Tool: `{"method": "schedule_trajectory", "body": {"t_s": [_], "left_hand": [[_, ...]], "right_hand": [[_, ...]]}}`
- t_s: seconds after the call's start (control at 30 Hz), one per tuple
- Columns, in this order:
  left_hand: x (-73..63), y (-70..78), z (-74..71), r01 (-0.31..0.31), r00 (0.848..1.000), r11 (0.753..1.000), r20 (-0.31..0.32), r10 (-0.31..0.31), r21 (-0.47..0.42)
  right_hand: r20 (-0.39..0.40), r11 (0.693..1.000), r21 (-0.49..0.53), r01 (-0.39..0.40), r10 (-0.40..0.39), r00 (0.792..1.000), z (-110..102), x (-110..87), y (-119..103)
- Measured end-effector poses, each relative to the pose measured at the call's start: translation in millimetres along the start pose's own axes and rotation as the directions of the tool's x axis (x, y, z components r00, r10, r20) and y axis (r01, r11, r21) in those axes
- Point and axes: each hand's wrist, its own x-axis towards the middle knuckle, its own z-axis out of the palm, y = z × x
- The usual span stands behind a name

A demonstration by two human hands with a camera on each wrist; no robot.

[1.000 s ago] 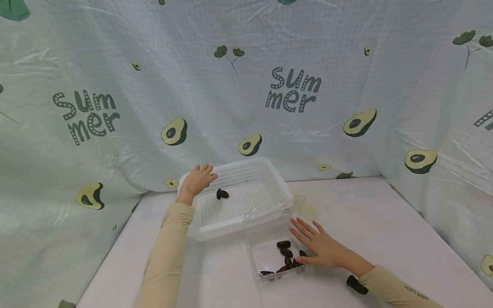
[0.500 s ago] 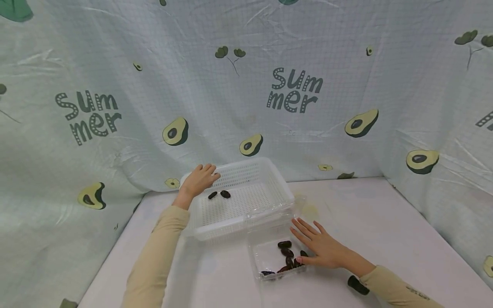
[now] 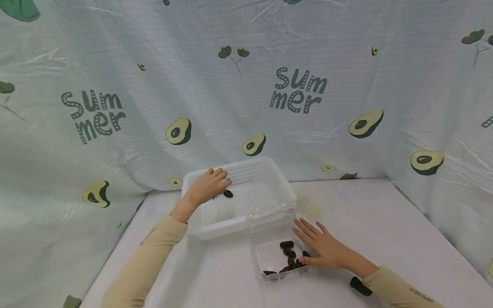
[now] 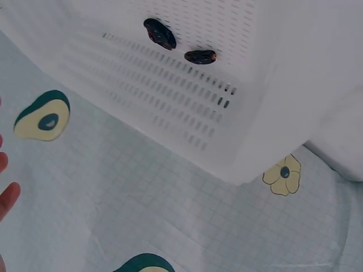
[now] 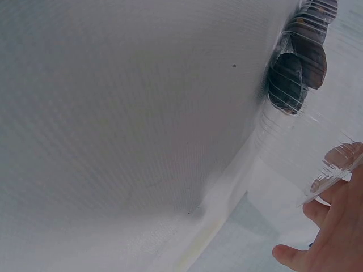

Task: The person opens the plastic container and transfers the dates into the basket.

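Over the left part of a white perforated basket (image 3: pixel 252 201) is my left hand (image 3: pixel 208 186), fingers loosely bent and nothing visible in them. Below it on the basket floor lie two dark wrinkled dates; one date (image 3: pixel 228 193) shows plainly in the head view, the other is mostly behind the hand. Both the first date (image 4: pixel 160 34) and the second date (image 4: pixel 201 56) appear in the left wrist view. My right hand (image 3: pixel 323 248) rests with spread fingers on the right rim of a clear plastic box (image 3: pixel 265 252). Several dates (image 3: pixel 289 253) lie in that box.
A dark cylindrical object (image 3: pixel 360 286) lies by the right sleeve. The box's clear lid (image 3: pixel 273 211) leans at the basket's front edge. Behind the white table (image 3: pixel 223 273) hangs a sheet (image 3: pixel 215 98) printed with avocados.
My left hand has moved right over the basket, partly covering the dates. One date, earlier close to the other, now lies apart to its left. The right hand has stayed on the box.
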Motion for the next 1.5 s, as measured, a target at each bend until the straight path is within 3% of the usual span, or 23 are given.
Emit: {"method": "schedule_trajectory", "body": {"t_s": [0.23,0.4,0.53,0.73,0.87,1.0,1.13,1.23,1.4,1.5], "left_hand": [[0.0,18.6,-21.6,-0.034,0.993,0.999,-0.118,0.029,-0.037],[-3.4,31.7,-36.3,-0.074,0.968,0.996,-0.246,0.058,-0.053],[-7.9,41.3,-46.8,-0.105,0.952,0.993,-0.295,0.087,-0.046],[-13.6,58.1,-59.0,-0.177,0.921,0.983,-0.359,0.148,-0.050],[-13.6,75.0,-65.8,-0.231,0.902,0.972,-0.385,0.196,-0.048],[-11.0,95.8,-69.9,-0.280,0.890,0.959,-0.386,0.244,-0.040],[-7.2,113.5,-70.3,-0.304,0.896,0.951,-0.355,0.266,-0.056],[-3.2,124.1,-70.4,-0.308,0.910,0.949,-0.310,0.276,-0.060],[7.1,142.9,-65.1,-0.301,0.923,0.950,-0.275,0.268,-0.086],[14.7,153.6,-57.1,-0.290,0.935,0.952,-0.244,0.259,-0.103]], "right_hand": [[-0.007,1.000,-0.014,-0.010,0.010,1.000,-0.2,-1.6,0.7],[0.011,1.000,0.004,-0.023,0.023,1.000,-3.9,-2.1,-0.7],[-0.002,1.000,-0.013,-0.025,0.025,1.000,-5.1,-2.0,-1.2],[-0.087,0.994,-0.105,-0.025,0.016,0.996,-5.4,-6.7,-4.3],[-0.071,0.987,-0.127,-0.099,0.091,0.993,-11.7,-15.7,-13.1],[0.017,0.978,-0.082,-0.189,0.191,0.981,-18.2,-26.5,-27.0],[0.045,0.973,-0.036,-0.229,0.230,0.972,-20.9,-35.1,-41.8],[0.006,0.971,-0.035,-0.235,0.235,0.972,-19.8,-41.4,-51.3],[-0.135,0.960,-0.180,-0.214,0.191,0.972,-13.0,-52.1,-61.5],[-0.178,0.952,-0.239,-0.191,0.150,0.973,-9.7,-55.6,-66.0]]}}
